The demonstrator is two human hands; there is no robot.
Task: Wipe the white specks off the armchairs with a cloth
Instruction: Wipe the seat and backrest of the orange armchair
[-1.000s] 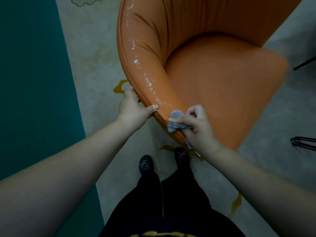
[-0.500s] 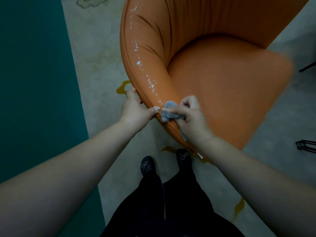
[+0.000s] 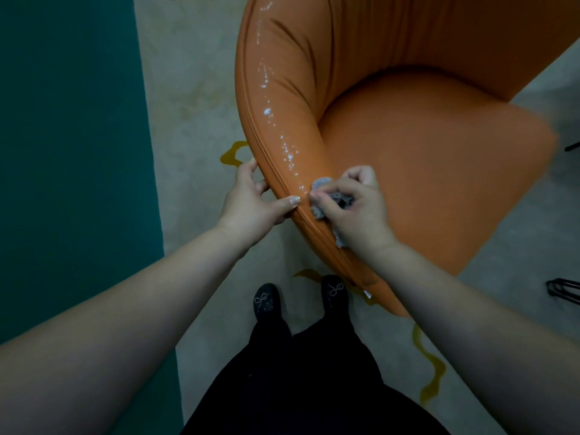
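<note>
Two hands work the orange armchair (image 3: 423, 158): the left hand (image 3: 251, 205) grips its curved rim, thumb on top, while the right hand (image 3: 354, 208) bunches a grey cloth (image 3: 320, 186) in curled fingers against the armrest, just below the trail of white specks (image 3: 282, 142).

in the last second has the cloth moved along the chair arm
Yes. The cloth in the right hand has slid up the orange armchair's rim, closing on the left hand's thumb and reaching the lowest white specks.
</note>
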